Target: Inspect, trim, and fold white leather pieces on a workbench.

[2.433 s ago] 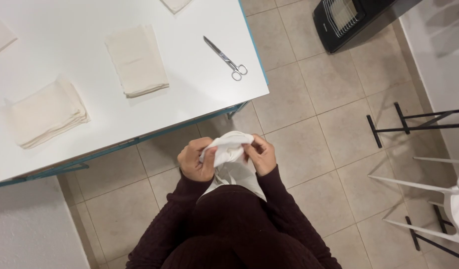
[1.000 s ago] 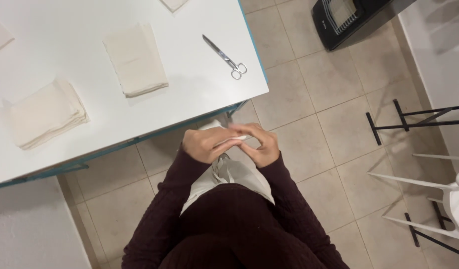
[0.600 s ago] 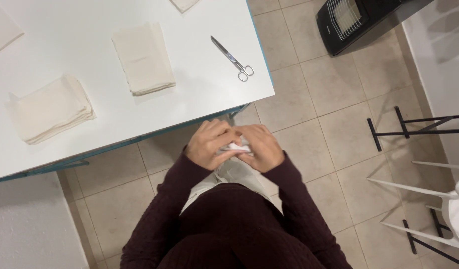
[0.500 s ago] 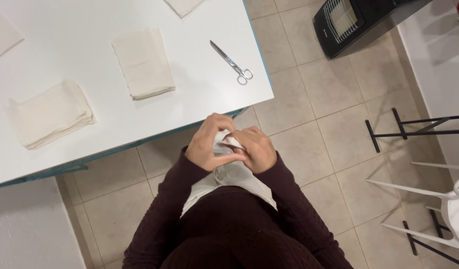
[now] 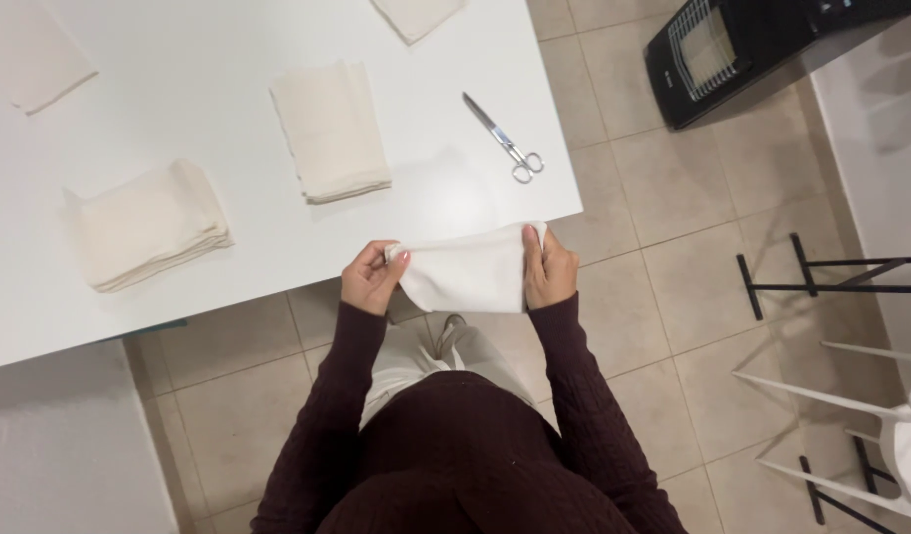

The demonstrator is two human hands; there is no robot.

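**White cloth held taut between both hands at the table edge**

The left hand (image 5: 371, 279) pinches the left end of a white cloth (image 5: 465, 277), thumb and fingers closed on the fabric in a narrow grip. The right hand (image 5: 546, 269) holds the right end, fingers wrapped over the top edge and also closed on the fabric. The cloth is spread flat between the two hands, level, just in front of the near edge of the white table (image 5: 228, 257) and above the person's lap. Its upper edge overlaps the table edge in the view; contact with the table cannot be determined.

On the table, well apart from the hands:
- scissors (image 5: 505, 140), closed, behind the cloth;
- a folded cream cloth stack (image 5: 331, 131), centre;
- a second folded stack (image 5: 149, 225), left.

A black heater (image 5: 752, 49) stands on the tiled floor (image 5: 663, 257) to the right.
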